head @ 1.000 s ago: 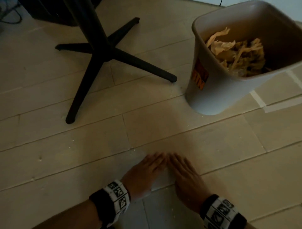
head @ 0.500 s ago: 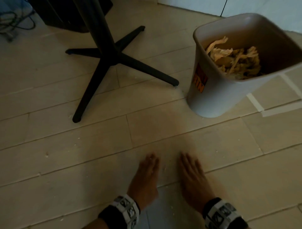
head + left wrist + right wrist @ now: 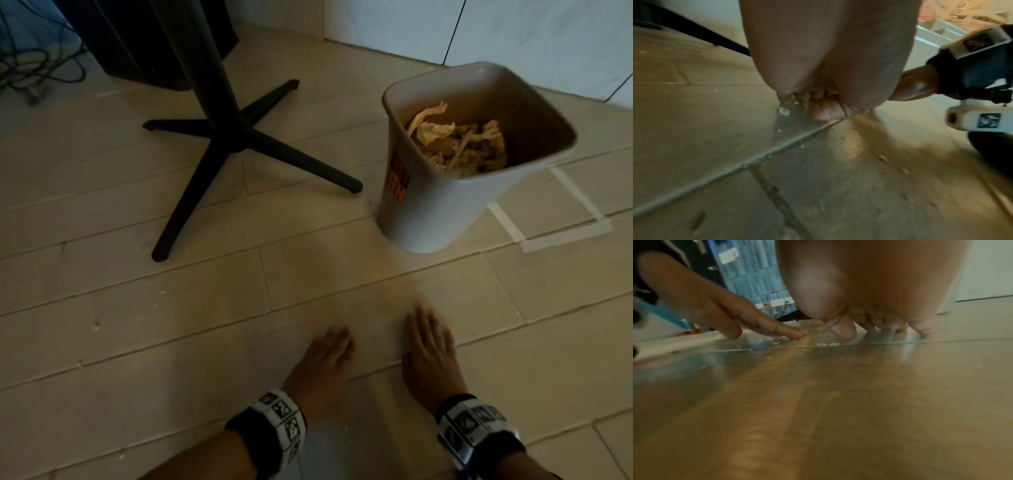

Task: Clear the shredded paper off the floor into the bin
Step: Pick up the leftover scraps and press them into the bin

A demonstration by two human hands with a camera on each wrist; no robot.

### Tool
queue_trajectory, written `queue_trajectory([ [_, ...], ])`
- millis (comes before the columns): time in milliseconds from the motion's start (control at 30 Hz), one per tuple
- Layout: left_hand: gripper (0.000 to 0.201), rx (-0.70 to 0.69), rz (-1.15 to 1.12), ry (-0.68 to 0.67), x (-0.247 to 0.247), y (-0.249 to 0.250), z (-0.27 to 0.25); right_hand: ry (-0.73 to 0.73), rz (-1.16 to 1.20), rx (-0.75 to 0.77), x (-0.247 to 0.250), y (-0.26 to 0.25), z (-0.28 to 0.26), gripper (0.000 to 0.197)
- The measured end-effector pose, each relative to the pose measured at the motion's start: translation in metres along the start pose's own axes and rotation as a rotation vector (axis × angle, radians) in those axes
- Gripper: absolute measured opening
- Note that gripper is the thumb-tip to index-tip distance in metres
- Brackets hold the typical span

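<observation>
The white bin (image 3: 431,212) stands on the floor at the upper right, with a pile of crumpled beige shredded paper (image 3: 455,144) inside it. My left hand (image 3: 325,359) and right hand (image 3: 426,346) lie flat on the tiled floor below the bin, a hand's width apart, fingers straight and pointing away from me. Tiny white paper crumbs (image 3: 828,344) lie along the grout line between the hands, and one crumb (image 3: 784,111) sits at my left fingertips (image 3: 786,97). In the right wrist view my left hand's fingers (image 3: 781,331) touch the floor by the crumbs. Neither hand holds anything.
A black table pedestal with a cross-shaped foot (image 3: 239,144) stands left of the bin; one leg ends close to the bin's base. White tape lines (image 3: 568,233) mark the floor right of the bin. Cables (image 3: 37,72) lie at the far left, and a white wall (image 3: 513,37) runs behind.
My hands, fingertips together a second ago, have slid apart and back toward me across the floor. The view has tilted up, so bin and pedestal sit lower in the frame.
</observation>
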State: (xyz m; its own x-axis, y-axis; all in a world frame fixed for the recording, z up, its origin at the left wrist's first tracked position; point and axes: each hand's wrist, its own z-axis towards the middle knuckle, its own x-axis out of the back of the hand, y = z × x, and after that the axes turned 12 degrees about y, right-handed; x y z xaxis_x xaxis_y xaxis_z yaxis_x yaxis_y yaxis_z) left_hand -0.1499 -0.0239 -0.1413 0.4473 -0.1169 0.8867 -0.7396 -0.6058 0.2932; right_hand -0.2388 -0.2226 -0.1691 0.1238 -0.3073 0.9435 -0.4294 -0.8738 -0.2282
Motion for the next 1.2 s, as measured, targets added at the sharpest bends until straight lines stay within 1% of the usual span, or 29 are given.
queue_trajectory([
  [67, 0.086, -0.076, -0.011, -0.067, -0.004, 0.004, -0.007, 0.022, 0.012, 0.127, -0.007, -0.009, -0.013, 0.07],
  [100, 0.081, -0.063, -0.048, -0.048, -0.002, 0.001, -0.012, 0.004, 0.006, 0.188, -0.007, -0.014, -0.021, 0.07],
  [133, 0.074, -0.01, -0.109, 0.021, 0.001, -0.005, -0.016, 0.023, 0.014, 0.233, -0.008, -0.018, -0.028, 0.068],
  [167, 0.069, 0.075, -0.181, 0.123, 0.004, -0.013, -0.02, -0.003, 0.045, 0.221, -0.006, -0.019, -0.031, 0.066],
  [233, 0.061, 0.267, -0.276, 0.331, 0.01, -0.029, -0.029, 0.062, 0.105, 0.119, -0.002, -0.015, -0.035, 0.06],
  [267, 0.057, 0.35, -0.29, 0.399, 0.012, -0.035, -0.032, 0.106, 0.114, 0.051, 0.0, -0.012, -0.036, 0.055],
  [300, 0.053, 0.417, -0.306, 0.428, 0.011, -0.039, -0.034, 0.124, 0.123, 0.001, 0.002, -0.01, -0.037, 0.05],
  [333, 0.05, 0.467, -0.336, 0.426, 0.01, -0.04, -0.034, 0.13, 0.127, -0.02, 0.002, -0.009, -0.037, 0.045],
  [400, 0.044, 0.514, -0.399, 0.396, 0.004, -0.033, -0.033, 0.089, 0.172, -0.016, 0.001, -0.015, -0.037, 0.042],
  [467, 0.042, 0.47, -0.446, 0.373, -0.002, -0.015, -0.026, 0.04, 0.211, 0.023, -0.003, -0.029, -0.036, 0.043],
  [533, 0.042, 0.378, -0.489, 0.305, -0.004, 0.003, -0.016, 0.021, 0.25, 0.121, -0.007, -0.043, -0.036, 0.042],
  [600, 0.046, 0.351, -0.544, 0.251, 0.001, 0.008, -0.009, 0.014, 0.348, 0.156, -0.007, -0.053, -0.035, 0.041],
  [667, 0.041, 0.391, -0.581, 0.274, 0.009, 0.0, -0.004, 0.073, 0.389, 0.104, -0.003, -0.05, -0.03, 0.039],
  [733, 0.043, 0.419, -0.53, 0.319, 0.016, -0.014, 0.0, 0.165, 0.396, 0.008, 0.002, -0.039, -0.025, 0.039],
  [800, 0.041, 0.401, -0.457, 0.334, 0.021, -0.022, 0.006, 0.166, 0.349, -0.038, 0.003, -0.027, -0.02, 0.041],
  [833, 0.038, 0.371, -0.428, 0.317, 0.021, -0.023, 0.009, 0.142, 0.316, -0.03, 0.003, -0.025, -0.02, 0.042],
  [900, 0.038, 0.276, -0.383, 0.258, 0.015, -0.018, 0.014, 0.094, 0.295, 0.038, 0.001, -0.027, -0.022, 0.042],
  [967, 0.034, 0.193, -0.323, 0.192, 0.007, -0.006, 0.015, 0.044, 0.335, 0.11, -0.002, -0.036, -0.027, 0.041],
  [1033, 0.028, 0.142, -0.33, 0.162, 0.002, 0.002, 0.012, -0.002, 0.392, 0.121, -0.002, -0.041, -0.03, 0.04],
  [1067, 0.026, 0.135, -0.353, 0.169, 0.003, 0.002, 0.01, 0.004, 0.423, 0.095, -0.001, -0.041, -0.031, 0.039],
  [1167, 0.029, 0.166, -0.365, 0.239, 0.009, -0.012, 0.008, 0.123, 0.446, -0.016, 0.002, -0.027, -0.029, 0.036],
  [1200, 0.031, 0.164, -0.346, 0.242, 0.01, -0.015, 0.007, 0.15, 0.431, -0.032, 0.001, -0.021, -0.03, 0.034],
])
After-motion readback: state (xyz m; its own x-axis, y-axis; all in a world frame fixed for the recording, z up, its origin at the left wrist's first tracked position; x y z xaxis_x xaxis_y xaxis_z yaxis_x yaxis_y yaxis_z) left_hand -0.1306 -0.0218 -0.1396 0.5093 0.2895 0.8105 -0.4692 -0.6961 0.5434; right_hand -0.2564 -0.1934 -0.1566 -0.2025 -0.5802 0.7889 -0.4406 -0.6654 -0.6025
